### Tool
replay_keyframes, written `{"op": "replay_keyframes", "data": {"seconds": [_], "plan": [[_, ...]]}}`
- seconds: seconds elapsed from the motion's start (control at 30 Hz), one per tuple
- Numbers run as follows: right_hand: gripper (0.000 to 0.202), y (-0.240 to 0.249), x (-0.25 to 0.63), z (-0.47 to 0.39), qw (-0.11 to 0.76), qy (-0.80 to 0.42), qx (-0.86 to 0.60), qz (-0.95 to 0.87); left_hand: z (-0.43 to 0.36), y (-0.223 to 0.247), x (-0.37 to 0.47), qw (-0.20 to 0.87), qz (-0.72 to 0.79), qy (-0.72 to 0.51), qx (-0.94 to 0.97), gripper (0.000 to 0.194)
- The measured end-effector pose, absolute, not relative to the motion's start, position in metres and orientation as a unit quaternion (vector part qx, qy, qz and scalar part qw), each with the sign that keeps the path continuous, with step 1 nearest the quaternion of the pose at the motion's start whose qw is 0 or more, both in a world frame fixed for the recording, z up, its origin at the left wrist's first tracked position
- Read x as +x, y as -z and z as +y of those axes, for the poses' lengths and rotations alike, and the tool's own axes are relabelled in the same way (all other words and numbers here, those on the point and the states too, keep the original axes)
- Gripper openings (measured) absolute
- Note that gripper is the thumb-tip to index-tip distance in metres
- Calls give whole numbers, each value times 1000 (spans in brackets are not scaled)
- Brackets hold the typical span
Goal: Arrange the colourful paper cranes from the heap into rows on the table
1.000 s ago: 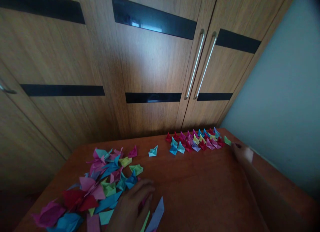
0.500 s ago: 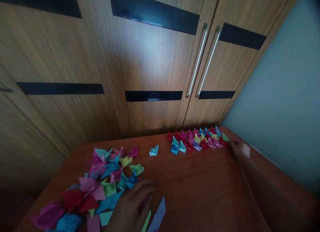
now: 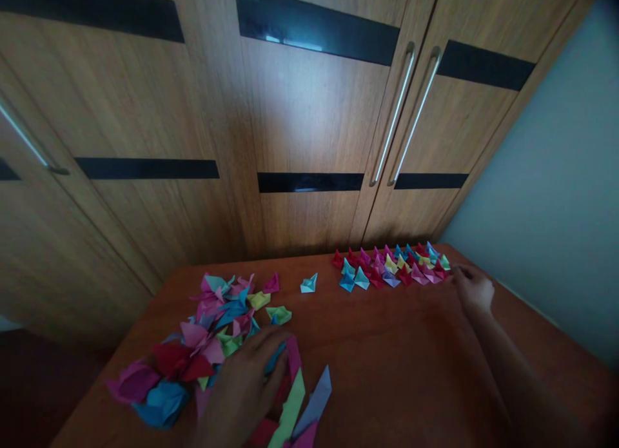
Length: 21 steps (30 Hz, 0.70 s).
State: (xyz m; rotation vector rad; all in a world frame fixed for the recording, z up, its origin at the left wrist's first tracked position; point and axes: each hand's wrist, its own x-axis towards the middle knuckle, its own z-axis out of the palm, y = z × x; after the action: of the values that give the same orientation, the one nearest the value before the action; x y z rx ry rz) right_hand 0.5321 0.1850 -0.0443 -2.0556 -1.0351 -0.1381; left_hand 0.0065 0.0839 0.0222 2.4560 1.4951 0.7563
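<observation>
Paper boats (image 3: 391,265) sit in rows beside the curled right hand (image 3: 474,288); the half-curled left hand (image 3: 249,377) covers some folded papers (image 3: 206,341). I can't tell what either holds.

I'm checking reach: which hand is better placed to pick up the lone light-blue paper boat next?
Left, probably: the left hand is nearer the lone paper boat; the right hand is farther, beside the paper boat rows.

Passage: 1 broad stretch of table (image 3: 387,358) between left hand (image 3: 246,377) and right hand (image 3: 474,291). Obstacles: 1 paper pile (image 3: 178,361), left; paper boats (image 3: 404,276) in rows, back; 1 cupboard (image 3: 309,113) behind them; 1 wall (image 3: 546,177), right.
</observation>
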Motion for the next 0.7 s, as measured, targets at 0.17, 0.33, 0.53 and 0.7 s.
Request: {"op": "replay_keyframes", "data": {"seconds": [0.17,0.33,0.53,0.7], "plan": [[48,36,445,169,506,-106,-724,-457,61,-15,-23,14,555,-236,798,25],[40,29,347,156,525,-273,-613,-524,34,-2,-41,-9,538,-179,824,30],[29,37,272,138,448,-396,-563,-572,37,-13,-37,40,524,-145,838,31],[26,43,258,126,404,-312,-562,-651,76,-28,-17,32,541,-165,824,32]]}}
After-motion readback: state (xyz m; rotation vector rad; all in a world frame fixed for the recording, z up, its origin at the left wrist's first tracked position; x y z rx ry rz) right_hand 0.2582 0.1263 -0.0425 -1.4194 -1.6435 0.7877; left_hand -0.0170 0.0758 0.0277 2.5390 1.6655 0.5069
